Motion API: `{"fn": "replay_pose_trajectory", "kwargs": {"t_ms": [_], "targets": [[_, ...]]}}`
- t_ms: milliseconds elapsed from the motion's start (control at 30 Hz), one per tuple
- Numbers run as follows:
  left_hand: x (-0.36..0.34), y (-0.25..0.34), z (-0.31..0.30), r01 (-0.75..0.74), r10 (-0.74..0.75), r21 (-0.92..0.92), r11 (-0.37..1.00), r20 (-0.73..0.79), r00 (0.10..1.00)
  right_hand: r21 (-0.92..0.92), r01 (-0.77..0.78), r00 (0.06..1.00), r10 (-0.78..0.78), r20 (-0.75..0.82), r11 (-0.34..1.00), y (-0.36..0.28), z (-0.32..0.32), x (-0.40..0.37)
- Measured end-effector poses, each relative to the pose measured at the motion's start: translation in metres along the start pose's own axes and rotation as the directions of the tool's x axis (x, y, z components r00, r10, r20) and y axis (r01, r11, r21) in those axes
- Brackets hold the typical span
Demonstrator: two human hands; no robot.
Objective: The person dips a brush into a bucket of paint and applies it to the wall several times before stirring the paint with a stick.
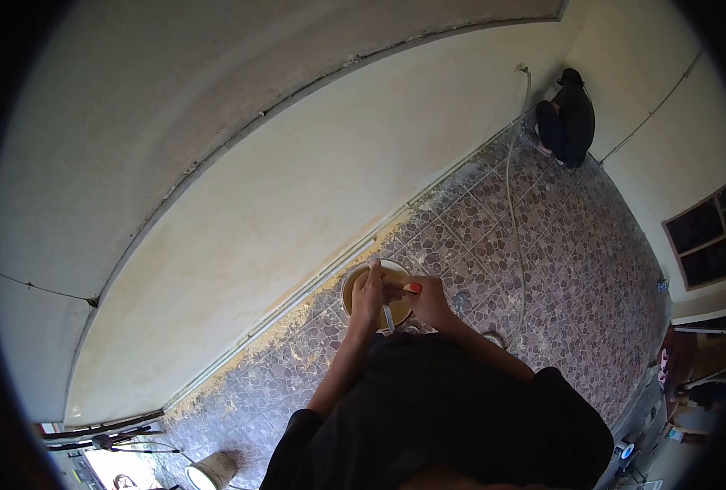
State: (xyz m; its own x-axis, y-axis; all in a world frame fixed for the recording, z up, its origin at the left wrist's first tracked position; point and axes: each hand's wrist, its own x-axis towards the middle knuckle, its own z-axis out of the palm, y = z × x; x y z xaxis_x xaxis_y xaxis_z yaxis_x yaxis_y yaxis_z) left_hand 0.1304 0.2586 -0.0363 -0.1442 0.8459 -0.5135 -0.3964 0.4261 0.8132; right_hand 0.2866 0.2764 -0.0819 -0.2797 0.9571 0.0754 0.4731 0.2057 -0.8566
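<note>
Both my hands are together over a round bucket point(349, 296) of tan-yellow liquid that stands on the floor near the wall. My right hand point(433, 302) is closed around a tool with a red-ended handle point(413, 287), which points toward my left hand. The fingers of my left hand point(369, 296) are curled in front of the tool's other end, which they hide. Whatever the left fingers grip, I cannot tell. Below them, a pale flat strip point(388, 317) crosses the bucket's near side.
A cream wall point(297, 196) runs along the left, with yellowish spatter on the stone-patterned floor point(559, 269) at its foot. A hose point(511, 196) lies across the floor. Another person point(571, 121) crouches in the far corner. A white bucket point(212, 471) stands behind at lower left.
</note>
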Motion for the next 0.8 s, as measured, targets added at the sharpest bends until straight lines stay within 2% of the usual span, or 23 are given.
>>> {"fn": "replay_pose_trajectory", "kwargs": {"t_ms": [133, 200, 233, 267, 333, 367, 400, 467, 533, 600, 633, 700, 733, 800], "targets": [[0.017, 0.02, -0.013, -0.008, 0.008, -0.006, 1.0, 0.007, 1.0, 0.049, 0.006, 1.0, -0.006, -0.009, 0.999, -0.006, -0.001, 0.026], [0.019, 0.029, -0.021, -0.037, 0.037, -0.022, 0.999, 0.021, 0.999, 0.085, -0.101, 0.995, 0.101, -0.001, 0.991, -0.012, 0.0, 0.04], [0.023, 0.032, -0.024, -0.03, 0.03, -0.021, 0.999, 0.022, 0.999, 0.065, -0.019, 0.999, 0.021, -0.035, 0.998, -0.014, 0.003, 0.045], [0.027, 0.034, -0.027, -0.044, 0.044, -0.027, 0.999, -0.003, 0.999, 0.065, -0.029, 0.999, 0.031, -0.035, 0.997, -0.009, 0.008, 0.048], [0.035, 0.041, -0.037, -0.053, 0.052, -0.026, 0.998, -0.027, 0.998, 0.416, -0.284, 0.958, 0.273, 0.085, 0.864, -0.002, 0.019, 0.059], [0.038, 0.045, -0.04, -0.071, 0.07, -0.052, 0.996, -0.026, 0.997, 0.484, -0.325, 0.944, 0.312, 0.11, 0.813, 0.002, 0.023, 0.062], [0.04, 0.048, -0.042, -0.089, 0.087, -0.083, 0.993, -0.026, 0.996, 0.478, -0.333, 0.941, 0.32, 0.112, 0.813, -0.003, 0.023, 0.064], [0.045, 0.054, -0.044, -0.086, 0.084, -0.097, 0.992, -0.026, 0.996, 0.591, -0.429, 0.893, 0.417, 0.167, 0.683, -0.013, 0.021, 0.069], [0.047, 0.063, -0.046, -0.127, 0.126, -0.05, 0.991, -0.027, 0.992, 0.571, -0.448, 0.887, 0.423, 0.186, 0.687, -0.02, 0.02, 0.073], [0.051, 0.065, -0.047, -0.13, 0.127, -0.064, 0.989, -0.048, 0.991, 0.404, -0.221, 0.975, 0.188, 0.12, 0.888, -0.01, 0.024, 0.08], [0.053, 0.065, -0.047, -0.129, 0.125, -0.067, 0.989, -0.053, 0.991, 0.405, -0.222, 0.974, 0.182, 0.135, 0.887, -0.008, 0.027, 0.084], [0.058, 0.068, -0.045, -0.139, 0.133, -0.075, 0.987, -0.077, 0.988, 0.398, -0.121, 0.974, 0.032, 0.223, 0.909, -0.011, 0.03, 0.098], [0.059, 0.068, -0.045, -0.134, 0.126, -0.086, 0.987, -0.089, 0.988, 0.4, -0.119, 0.97, 0.021, 0.24, 0.909, -0.016, 0.031, 0.104], [0.063, 0.068, -0.044, -0.132, 0.118, -0.106, 0.986, -0.13, 0.985, 0.11, 0.152, 0.972, -0.169, 0.163, 0.982, -0.026, 0.03, 0.112]]}}
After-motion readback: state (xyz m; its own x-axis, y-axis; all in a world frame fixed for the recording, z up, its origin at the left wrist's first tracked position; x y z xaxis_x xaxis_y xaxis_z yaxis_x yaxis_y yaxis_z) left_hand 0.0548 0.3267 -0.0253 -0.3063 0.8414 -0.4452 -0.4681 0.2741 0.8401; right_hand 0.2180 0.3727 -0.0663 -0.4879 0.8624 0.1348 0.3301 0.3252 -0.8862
